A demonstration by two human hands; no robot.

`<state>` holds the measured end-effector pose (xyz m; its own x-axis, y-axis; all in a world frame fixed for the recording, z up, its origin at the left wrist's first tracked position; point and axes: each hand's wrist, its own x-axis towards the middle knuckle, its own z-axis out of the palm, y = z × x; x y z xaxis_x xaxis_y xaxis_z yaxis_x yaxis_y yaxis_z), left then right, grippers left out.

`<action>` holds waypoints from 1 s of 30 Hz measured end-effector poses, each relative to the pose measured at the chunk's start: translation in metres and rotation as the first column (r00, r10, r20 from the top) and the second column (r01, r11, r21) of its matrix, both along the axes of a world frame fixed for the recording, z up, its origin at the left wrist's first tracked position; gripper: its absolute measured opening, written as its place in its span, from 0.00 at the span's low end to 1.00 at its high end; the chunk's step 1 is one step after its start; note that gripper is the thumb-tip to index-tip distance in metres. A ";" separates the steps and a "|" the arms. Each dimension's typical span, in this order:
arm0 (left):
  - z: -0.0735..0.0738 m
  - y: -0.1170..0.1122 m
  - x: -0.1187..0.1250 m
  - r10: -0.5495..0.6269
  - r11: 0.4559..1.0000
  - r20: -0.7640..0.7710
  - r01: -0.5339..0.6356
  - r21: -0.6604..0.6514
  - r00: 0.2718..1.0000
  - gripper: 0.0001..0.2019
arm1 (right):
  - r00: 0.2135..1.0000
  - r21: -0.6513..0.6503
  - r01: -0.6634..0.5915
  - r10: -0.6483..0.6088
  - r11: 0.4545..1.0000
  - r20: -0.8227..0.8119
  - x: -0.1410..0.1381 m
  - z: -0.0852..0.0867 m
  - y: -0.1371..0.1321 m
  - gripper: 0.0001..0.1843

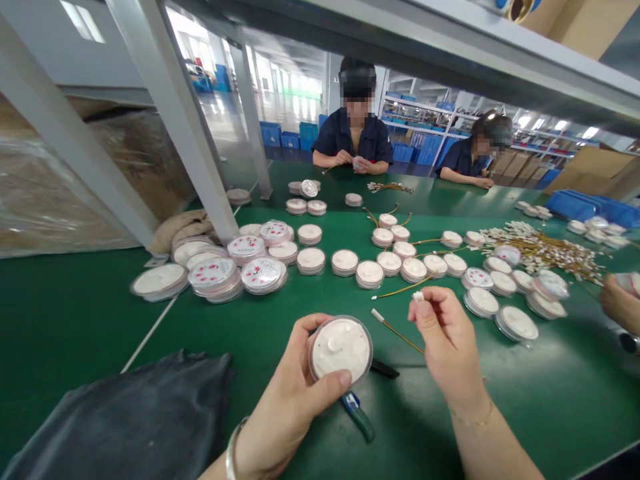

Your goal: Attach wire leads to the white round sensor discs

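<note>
My left hand (287, 393) is wrapped round a round white disc (343, 353) in a clear rim, its thumb on the face. The disc has a raised bump and small holes. To the right, my right hand (447, 340) pinches a small white connector (418, 297) between thumb and fingertips. A yellow wire lead (403, 339) with a white plug end runs behind that hand; whether it joins the pinched connector, I cannot tell. Partly hidden under the disc lies a tool with a green-blue handle (359, 417). Another wire lead (400, 289) lies just beyond.
Several similar white discs (370, 273) stand across the green table (280, 347). Stacks with flower-print lids (214, 272) are at left, a heap of wire leads (545, 247) at right. Dark cloth (150, 413) lies front left. A metal post (175, 120) rises nearby. Two co-workers (355, 133) sit opposite; another hand (620, 300) shows at right.
</note>
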<state>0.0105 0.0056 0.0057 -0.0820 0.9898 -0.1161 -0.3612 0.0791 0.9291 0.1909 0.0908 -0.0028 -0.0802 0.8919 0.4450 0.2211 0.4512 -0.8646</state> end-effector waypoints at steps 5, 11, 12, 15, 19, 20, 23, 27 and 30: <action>0.002 -0.002 0.003 0.178 0.981 0.130 -0.166 -0.095 0.975 0.36 | 0.874 0.198 0.477 -0.438 0.857 -0.208 0.020 -0.001 0.020 0.13; -0.004 -0.003 0.009 0.279 0.945 0.117 -0.251 -0.212 0.953 0.27 | 0.625 0.324 0.780 -0.646 0.535 -0.438 0.032 -0.002 0.028 0.13; -0.004 -0.003 0.010 0.297 0.939 0.098 -0.272 -0.210 0.950 0.26 | 0.682 0.372 0.731 -0.618 0.572 -0.390 0.025 -0.001 0.018 0.11; -0.005 -0.004 0.014 0.353 0.924 0.008 -0.347 -0.161 0.936 0.26 | 0.947 0.507 0.298 -0.316 0.809 -0.052 -0.003 0.004 -0.020 0.07; -0.005 -0.007 0.018 0.385 0.920 -0.116 -0.391 -0.028 0.916 0.26 | 0.967 0.319 -0.234 0.184 0.919 0.177 -0.027 0.006 -0.054 0.09; -0.006 -0.007 0.018 0.389 0.919 -0.137 -0.393 -0.006 0.911 0.26 | 0.958 0.267 -0.270 0.231 0.925 0.170 -0.030 0.006 -0.056 0.08; -0.008 -0.012 0.020 0.372 0.926 -0.182 -0.378 -0.001 0.910 0.28 | 0.948 0.163 -0.297 0.270 0.941 0.166 -0.031 0.006 -0.055 0.06; -0.002 -0.019 0.024 0.259 0.965 -0.070 -0.261 -0.018 0.963 0.28 | 0.956 0.162 -0.259 0.229 0.952 0.182 -0.029 0.007 -0.052 0.05; 0.004 -0.022 0.026 0.219 0.976 0.038 -0.220 0.004 0.975 0.25 | 0.957 0.199 -0.261 0.226 0.945 0.180 -0.029 0.008 -0.054 0.06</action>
